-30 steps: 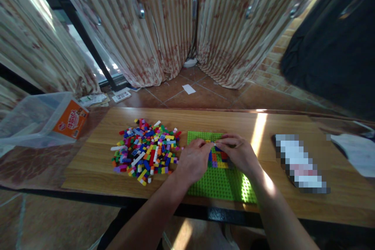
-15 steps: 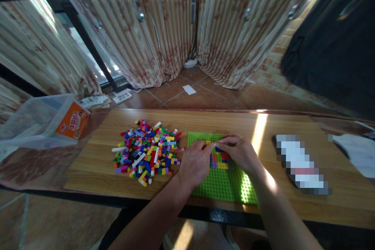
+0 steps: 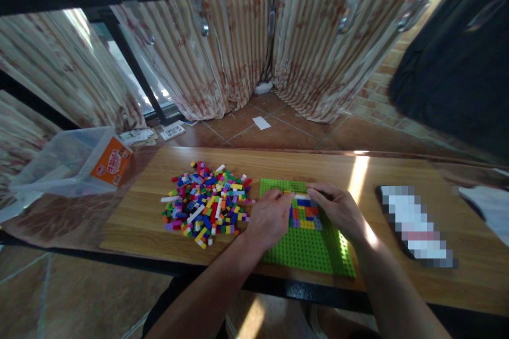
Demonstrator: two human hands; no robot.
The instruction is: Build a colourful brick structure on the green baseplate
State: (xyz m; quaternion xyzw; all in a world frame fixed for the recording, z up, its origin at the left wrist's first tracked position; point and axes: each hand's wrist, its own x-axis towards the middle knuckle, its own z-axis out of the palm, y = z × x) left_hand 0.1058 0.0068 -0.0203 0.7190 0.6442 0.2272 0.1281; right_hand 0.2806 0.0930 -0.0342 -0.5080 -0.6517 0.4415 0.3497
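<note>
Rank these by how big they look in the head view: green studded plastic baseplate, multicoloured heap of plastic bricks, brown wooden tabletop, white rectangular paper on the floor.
1. Brown wooden tabletop
2. Green baseplate and brick heap: too alike to rank; the left hand and right hand partly cover the baseplate.
3. White paper

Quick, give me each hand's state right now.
Left hand: fingers curled at the left end of the white toy brick; whether gripping or pressing cannot be told.
Right hand: partly curled, fingers at its right end; grip unclear.
</note>
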